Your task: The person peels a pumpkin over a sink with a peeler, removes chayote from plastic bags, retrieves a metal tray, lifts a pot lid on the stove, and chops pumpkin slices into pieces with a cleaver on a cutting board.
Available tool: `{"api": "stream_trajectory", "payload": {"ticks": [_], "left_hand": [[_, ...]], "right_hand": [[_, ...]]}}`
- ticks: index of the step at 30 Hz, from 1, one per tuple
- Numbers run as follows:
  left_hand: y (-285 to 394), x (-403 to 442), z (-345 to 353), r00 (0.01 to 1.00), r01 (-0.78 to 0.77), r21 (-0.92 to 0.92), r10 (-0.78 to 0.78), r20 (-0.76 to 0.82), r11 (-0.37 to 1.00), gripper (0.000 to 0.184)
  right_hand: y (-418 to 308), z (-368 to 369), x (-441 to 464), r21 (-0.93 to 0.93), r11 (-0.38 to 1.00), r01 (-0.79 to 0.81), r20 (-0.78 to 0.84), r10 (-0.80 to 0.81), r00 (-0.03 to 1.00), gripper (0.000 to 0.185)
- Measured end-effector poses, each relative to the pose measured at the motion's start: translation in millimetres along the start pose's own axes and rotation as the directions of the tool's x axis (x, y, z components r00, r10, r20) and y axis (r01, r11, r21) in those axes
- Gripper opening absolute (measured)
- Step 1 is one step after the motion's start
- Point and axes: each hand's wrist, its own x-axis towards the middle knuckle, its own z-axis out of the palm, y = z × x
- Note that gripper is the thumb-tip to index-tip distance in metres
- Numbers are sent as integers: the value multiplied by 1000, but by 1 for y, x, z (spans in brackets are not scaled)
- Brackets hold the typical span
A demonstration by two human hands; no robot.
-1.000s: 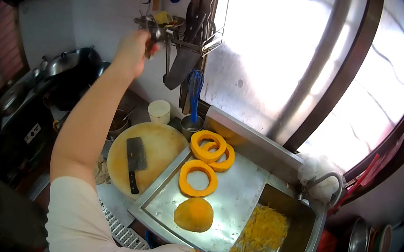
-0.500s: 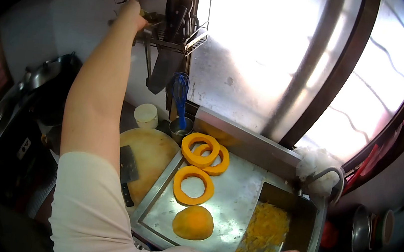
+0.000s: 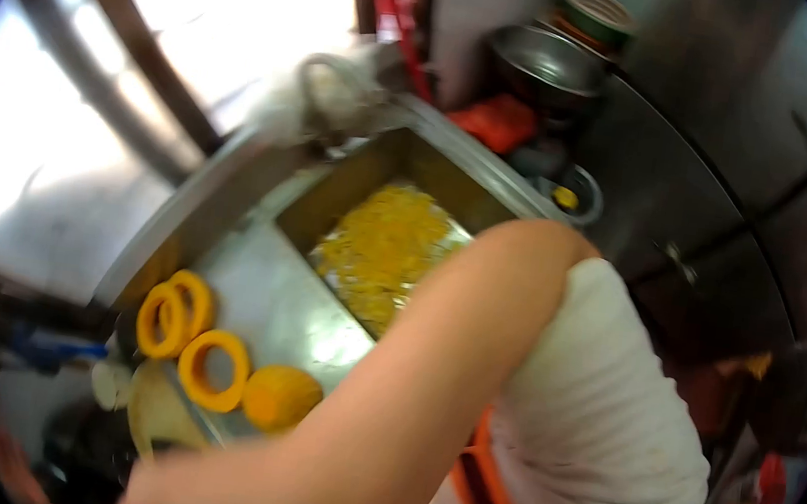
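Looks like a reach step tbh, R arm across the steel bench. Your R hand is blurry, can't tell if its fingers grip anything; L hand ditto. Squash chunk sits beside the rings. IMO any grab calls for a clear look 1st.

My view swung right, my right arm now stretched across the sink front, right hand shifted lower left, blurred

Bright light comes through the tall white glass window; the flat silver metal counter shines; most things look smeary; the edges bend and go black.
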Motion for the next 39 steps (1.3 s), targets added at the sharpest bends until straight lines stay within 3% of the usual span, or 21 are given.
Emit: {"api": "stream_trajectory", "payload": {"ticks": [2, 5, 8, 16, 27, 33, 39], "left_hand": [[-33, -53, 1, 994, 92, 160, -81, -74, 983, 43], [-67, -102, -7, 959, 274, 256, -245, -141, 927, 38], [-98, -150, -3, 916, 400, 235, -375, -144, 886, 34], [-157, -237, 51, 838, 538, 177, -546, 0, 824, 24], [-174, -256, 62, 761, 624, 203, -646, 62, 755, 21], [-178, -252, 111, 706, 632, 287, -688, 169, 720, 20], [-212, -262, 185, 591, 549, 429, -696, 408, 717, 17]], "right_hand": [[-9, 4, 2, 56, 998, 7, 64, -11, 998, 22], [-31, -3, -3, 103, 995, -14, 104, 4, 995, 22], [-62, -14, -15, 92, 994, -51, 144, 38, 989, 21], [-105, -34, -33, 32, 997, -69, 167, 63, 984, 20], [-145, -52, -67, -128, 962, -240, 41, 246, 968, 18], [-165, -52, -85, -135, 914, -382, -35, 381, 924, 17], [-193, -50, -99, -179, 813, -555, -135, 538, 832, 17]]}}
